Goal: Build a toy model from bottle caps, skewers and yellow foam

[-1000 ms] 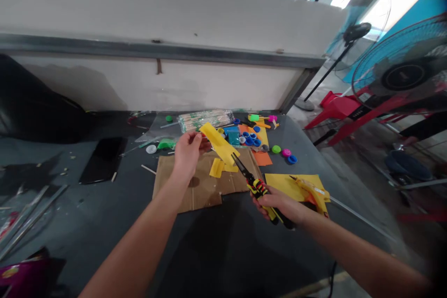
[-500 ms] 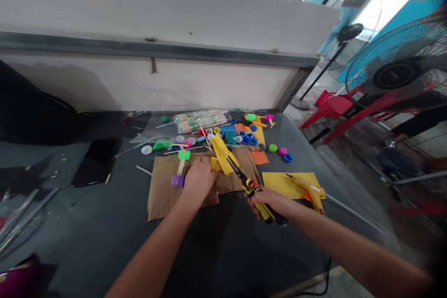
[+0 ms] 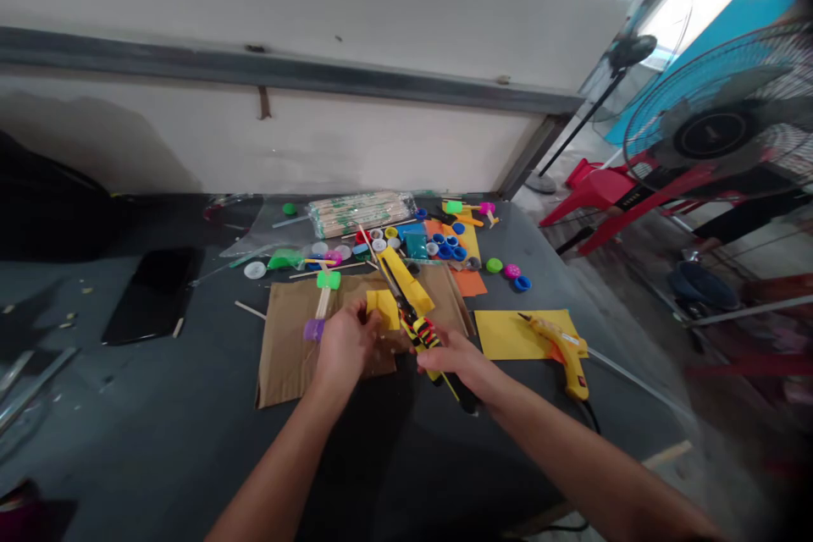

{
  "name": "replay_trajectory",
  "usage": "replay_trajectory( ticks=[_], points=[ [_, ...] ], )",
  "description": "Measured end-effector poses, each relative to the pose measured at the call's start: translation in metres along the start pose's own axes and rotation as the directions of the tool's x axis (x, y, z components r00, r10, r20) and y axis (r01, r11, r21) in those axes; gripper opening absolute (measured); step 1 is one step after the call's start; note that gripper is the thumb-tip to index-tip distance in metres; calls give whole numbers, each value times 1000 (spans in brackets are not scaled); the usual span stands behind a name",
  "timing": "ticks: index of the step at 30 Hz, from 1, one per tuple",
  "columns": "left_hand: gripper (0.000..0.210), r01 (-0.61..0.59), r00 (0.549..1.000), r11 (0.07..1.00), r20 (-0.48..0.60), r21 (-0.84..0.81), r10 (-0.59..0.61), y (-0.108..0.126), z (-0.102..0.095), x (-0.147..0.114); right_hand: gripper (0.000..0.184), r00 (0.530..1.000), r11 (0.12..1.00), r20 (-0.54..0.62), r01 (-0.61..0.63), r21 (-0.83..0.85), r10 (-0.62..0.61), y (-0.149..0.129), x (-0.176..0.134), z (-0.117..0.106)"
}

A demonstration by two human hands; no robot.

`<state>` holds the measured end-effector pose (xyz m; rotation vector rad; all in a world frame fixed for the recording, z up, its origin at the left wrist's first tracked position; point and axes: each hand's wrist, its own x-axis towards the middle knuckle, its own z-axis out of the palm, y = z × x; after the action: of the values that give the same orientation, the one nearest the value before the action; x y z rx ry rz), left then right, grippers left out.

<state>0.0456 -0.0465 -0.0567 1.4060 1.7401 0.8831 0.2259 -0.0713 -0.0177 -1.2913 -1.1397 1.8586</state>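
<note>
Just below the centre of the frame, grips a plier-like tool [image 3: 420,332] by its yellow-and-black handles with the right hand [image 3: 454,360], fingers wrapped round, slim jaws aimed up and left; apparently angled for a clear view of the tips. Close by on the left, pinches a small yellow piece [image 3: 384,306] at its edge with the fingers of the left hand [image 3: 345,343], over the brown cardboard [image 3: 285,360], probably for steadiness. Shows a longer yellow strip [image 3: 416,288] alongside the jaws; cannot tell about any bite on it. Seems to use the cardboard as a mat over the dark desk [image 3: 190,432]. At the right of the frame, has a glue gun [image 3: 552,337] on a yellow sheet [image 3: 499,334], likely for easy reach. In the upper middle, has bottle caps [image 3: 458,253] and bagged sticks [image 3: 362,214] beyond the cardboard, seemingly out of the way.
</note>
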Motion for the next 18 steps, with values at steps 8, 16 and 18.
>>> replay_trajectory(
  ticks=[8, 16, 18],
  points=[
    [32, 209, 969, 883, 210, -420, -130, -1, 3, -4, 45, 1000, 999, -6, 8, 46, -8, -8, 6, 7],
    [31, 292, 949, 815, 258, -500, -182, 4, 1, -6, 47, 998, 999, -43, -34, 38, 36, -12, 1, -7],
    [28, 261, 964, 821, 180, -508, -195, 2, 1, -2, 47, 998, 998, -53, -42, 39, 44, -9, -4, -7]
  ],
)
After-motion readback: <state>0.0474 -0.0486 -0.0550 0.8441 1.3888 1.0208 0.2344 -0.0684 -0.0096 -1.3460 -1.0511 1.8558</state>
